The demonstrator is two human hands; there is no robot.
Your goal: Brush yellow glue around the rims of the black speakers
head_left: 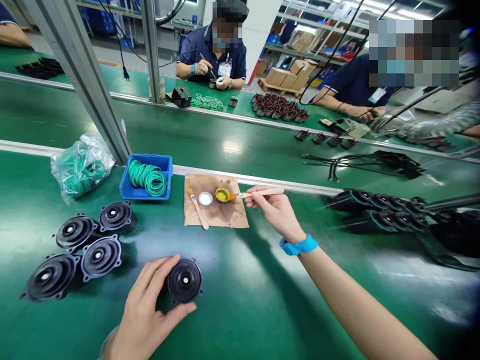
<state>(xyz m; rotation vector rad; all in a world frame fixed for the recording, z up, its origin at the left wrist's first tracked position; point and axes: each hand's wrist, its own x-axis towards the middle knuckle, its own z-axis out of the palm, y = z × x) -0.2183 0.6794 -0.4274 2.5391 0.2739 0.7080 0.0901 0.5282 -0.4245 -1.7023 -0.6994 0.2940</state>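
Note:
My left hand [152,305] grips a round black plastic housing [185,281] by its side, thumb and fingers curved around its rim on the green bench. In my right hand [272,205] is a wooden-handled paintbrush [264,192], pinched near its ferrule. Its bristles reach the edge of a small round pot of yellow paste [222,195]. The pot stands on a stained piece of cardboard [232,217]. Beside it on the cardboard lie a white round lid [205,198] and a second brush [197,209]. A blue band circles my right wrist.
Several black housings [98,256] stand at the left. Behind them are a blue bin [145,195] of green rings [146,176] and a plastic bag [83,167]. Black assemblies [382,210] line the right. Co-workers [213,50] sit across the belt [210,132]; a metal post [80,70] rises at left.

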